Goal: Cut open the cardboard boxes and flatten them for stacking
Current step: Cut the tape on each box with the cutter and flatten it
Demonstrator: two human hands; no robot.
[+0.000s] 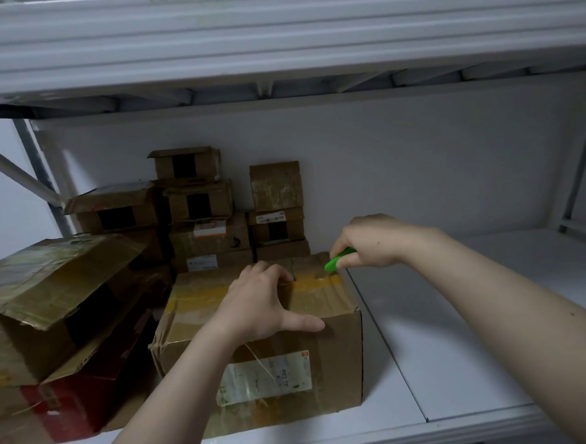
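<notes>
Shelf (463, 331) holds your box (330, 350) at the front, with a pile (201, 206) of opened boxes left and behind. Your left hand (259, 306) lies spread on its top, thumb along the front edge. Your right hand (371, 241) grips a green cutter (338, 258), tip at the tape (309, 284).

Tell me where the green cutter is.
Head view, right of centre: the right hand grips the green cutter on the front box, near its far edge.
</notes>
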